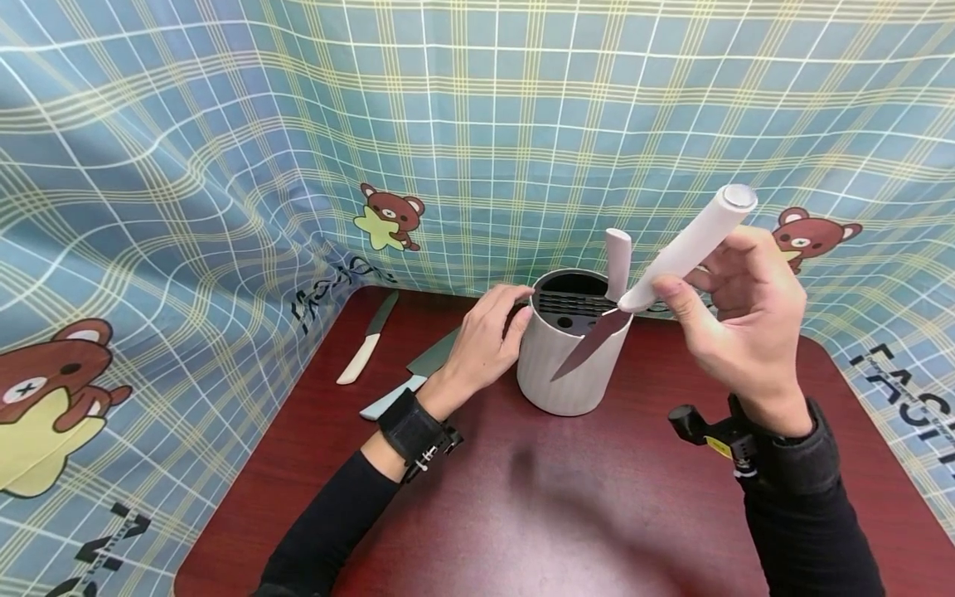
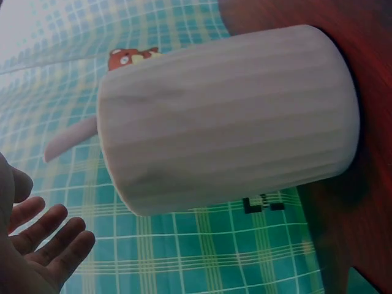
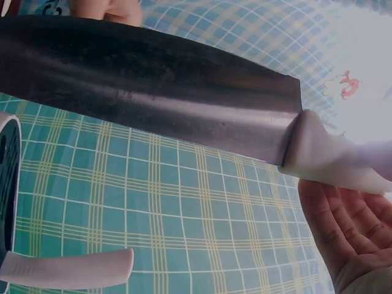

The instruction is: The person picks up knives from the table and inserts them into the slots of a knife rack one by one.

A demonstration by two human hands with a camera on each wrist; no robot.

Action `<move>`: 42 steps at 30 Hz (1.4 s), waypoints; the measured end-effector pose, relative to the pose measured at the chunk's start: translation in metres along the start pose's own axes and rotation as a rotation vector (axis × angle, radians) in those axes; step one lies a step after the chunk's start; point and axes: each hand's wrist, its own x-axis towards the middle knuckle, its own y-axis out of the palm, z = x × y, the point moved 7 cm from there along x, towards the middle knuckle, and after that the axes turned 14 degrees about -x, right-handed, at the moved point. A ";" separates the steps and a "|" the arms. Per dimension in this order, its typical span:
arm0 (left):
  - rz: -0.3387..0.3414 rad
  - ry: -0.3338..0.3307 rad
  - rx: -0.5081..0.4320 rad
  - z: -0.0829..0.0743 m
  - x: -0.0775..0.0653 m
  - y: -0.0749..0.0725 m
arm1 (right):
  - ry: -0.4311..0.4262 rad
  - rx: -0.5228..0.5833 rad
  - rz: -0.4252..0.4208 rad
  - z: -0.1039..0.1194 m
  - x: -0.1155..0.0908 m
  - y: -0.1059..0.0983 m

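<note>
My right hand (image 1: pixel 753 311) grips a large kitchen knife (image 1: pixel 694 247) by its white handle. The blade slants down and left, overlapping the front rim of the round white knife block (image 1: pixel 570 377) in the head view. In the right wrist view the broad, dark blade of this knife (image 3: pixel 184 101) spans most of the frame. Another white-handled knife (image 1: pixel 618 264) stands in the block, its blade hidden inside. My left hand (image 1: pixel 485 340) has its fingertips right at the block's left rim, fingers loosely extended. Dark slots and round holes show in the block's top.
Left on the dark red table (image 1: pixel 515 531) lie a knife with a cream handle (image 1: pixel 360 358) and a broad knife with a pale blue handle (image 1: pixel 391 400), partly hidden by my left hand. Checked blue cloth (image 1: pixel 477 149) with bear prints hangs behind and beside the table.
</note>
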 end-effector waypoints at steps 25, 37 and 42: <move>0.041 -0.109 -0.047 0.034 -0.001 0.018 | 0.086 -0.101 -0.223 -0.009 0.029 -0.004; 0.087 -0.152 -0.084 0.039 0.001 0.032 | 0.118 -0.253 -0.216 -0.026 0.037 0.003; 0.082 -0.132 -0.037 0.038 0.001 0.036 | 0.121 -0.286 -0.212 -0.030 0.039 0.005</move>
